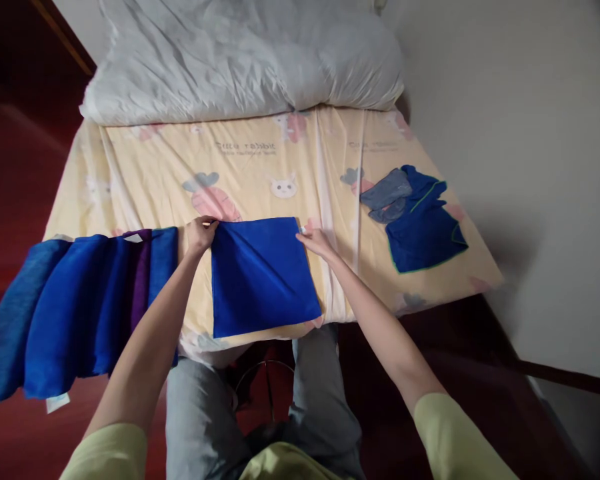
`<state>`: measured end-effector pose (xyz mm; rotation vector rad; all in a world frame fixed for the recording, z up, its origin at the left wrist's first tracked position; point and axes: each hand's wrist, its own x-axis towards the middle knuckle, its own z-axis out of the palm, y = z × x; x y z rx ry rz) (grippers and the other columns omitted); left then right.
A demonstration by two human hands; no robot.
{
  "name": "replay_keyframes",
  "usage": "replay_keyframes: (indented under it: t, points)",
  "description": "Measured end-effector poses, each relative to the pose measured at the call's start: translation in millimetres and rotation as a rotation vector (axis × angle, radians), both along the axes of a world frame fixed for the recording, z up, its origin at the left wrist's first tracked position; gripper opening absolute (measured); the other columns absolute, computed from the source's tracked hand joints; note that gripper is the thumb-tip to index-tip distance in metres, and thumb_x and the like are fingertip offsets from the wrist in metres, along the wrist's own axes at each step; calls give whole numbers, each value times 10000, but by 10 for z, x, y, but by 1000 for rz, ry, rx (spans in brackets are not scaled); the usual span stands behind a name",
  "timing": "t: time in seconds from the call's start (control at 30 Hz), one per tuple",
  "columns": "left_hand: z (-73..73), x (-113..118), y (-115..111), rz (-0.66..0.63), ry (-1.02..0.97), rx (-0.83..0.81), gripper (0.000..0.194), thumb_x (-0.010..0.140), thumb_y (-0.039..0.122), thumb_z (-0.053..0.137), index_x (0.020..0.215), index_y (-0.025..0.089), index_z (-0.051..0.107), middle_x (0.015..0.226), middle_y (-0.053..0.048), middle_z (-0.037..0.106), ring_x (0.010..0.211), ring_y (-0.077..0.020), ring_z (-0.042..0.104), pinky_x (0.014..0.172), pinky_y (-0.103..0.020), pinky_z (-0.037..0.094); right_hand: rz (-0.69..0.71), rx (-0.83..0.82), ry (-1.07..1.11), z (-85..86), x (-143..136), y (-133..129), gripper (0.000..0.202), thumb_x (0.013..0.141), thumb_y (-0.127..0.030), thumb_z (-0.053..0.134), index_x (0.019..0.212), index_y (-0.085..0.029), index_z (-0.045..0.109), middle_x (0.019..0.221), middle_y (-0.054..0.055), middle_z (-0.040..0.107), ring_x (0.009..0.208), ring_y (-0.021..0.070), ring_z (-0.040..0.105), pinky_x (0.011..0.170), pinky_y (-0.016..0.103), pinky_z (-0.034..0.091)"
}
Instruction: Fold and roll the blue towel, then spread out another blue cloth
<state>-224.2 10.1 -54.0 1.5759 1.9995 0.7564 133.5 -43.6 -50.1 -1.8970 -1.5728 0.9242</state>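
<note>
A blue cloth (265, 277) lies spread in a near-square on the bed's front part, with a slight diagonal crease. My left hand (202, 233) pinches its far left corner between thumb and fingers. At the far right corner is my right hand (316, 241), its fingers closed around a small white tag at the cloth's edge. To the left, several folded cloths, blue and purple (139, 280), lie side by side and hang over the bed's front edge. On the right rest crumpled dark blue cloths (423, 230) with green edging and a grey-blue cloth (387, 193).
The bed (260, 177) has a yellow sheet printed with rabbits and carrots. A bulky grey-white quilt (245, 60) lies across its far end. A pale wall (525, 167) stands on the right. My legs are against the bed's front edge, above a dark red floor.
</note>
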Motion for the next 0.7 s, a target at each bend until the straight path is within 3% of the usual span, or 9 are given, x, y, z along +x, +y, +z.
replay_keyframes:
  t: [0.1, 0.2, 0.33, 0.47, 0.57, 0.7]
  points:
    - [-14, -107, 19, -14, 32, -16, 278, 838, 278, 660, 1038, 140, 793, 925, -89, 785, 863, -242, 738, 838, -306, 560, -56, 36, -171, -20, -159, 415, 137, 877, -318, 692, 812, -210, 747, 824, 28, 757, 871, 195, 717, 860, 308, 546]
    - [-80, -191, 48, -18, 23, -44, 295, 833, 287, 660, 1040, 124, 792, 896, -90, 785, 847, -241, 739, 834, -308, 568, -72, 69, -216, -72, -247, 609, 119, 884, -287, 685, 889, -204, 770, 936, 58, 781, 959, 212, 724, 914, 328, 550]
    - [-148, -207, 79, -93, 62, -36, 305, 814, 323, 695, 1034, 135, 792, 927, -91, 787, 902, -255, 736, 879, -321, 561, -38, 94, -217, -219, -235, 727, 91, 862, -188, 673, 862, -176, 763, 953, 71, 776, 974, 209, 717, 952, 346, 551]
    - [-170, -188, 149, -181, 111, -13, 285, 799, 301, 708, 1030, 156, 790, 972, -83, 786, 934, -255, 727, 922, -330, 547, -61, 51, -74, -343, -183, 812, 184, 842, -151, 671, 1014, -138, 734, 996, 77, 767, 923, 175, 719, 945, 360, 572]
    - [-163, -205, 228, -249, 135, -66, 255, 782, 292, 722, 993, 164, 786, 905, -66, 774, 900, -243, 718, 909, -321, 542, -34, 19, 48, -350, -178, 847, 239, 841, -157, 667, 1071, -117, 716, 998, 91, 767, 883, 161, 716, 904, 346, 587]
    - [-152, -239, 328, -320, 184, -133, 230, 753, 305, 748, 930, 158, 759, 820, -44, 740, 891, -236, 695, 901, -307, 524, -5, 16, 77, -326, -182, 909, 144, 836, -168, 666, 947, -108, 736, 904, 91, 766, 836, 169, 711, 852, 324, 588]
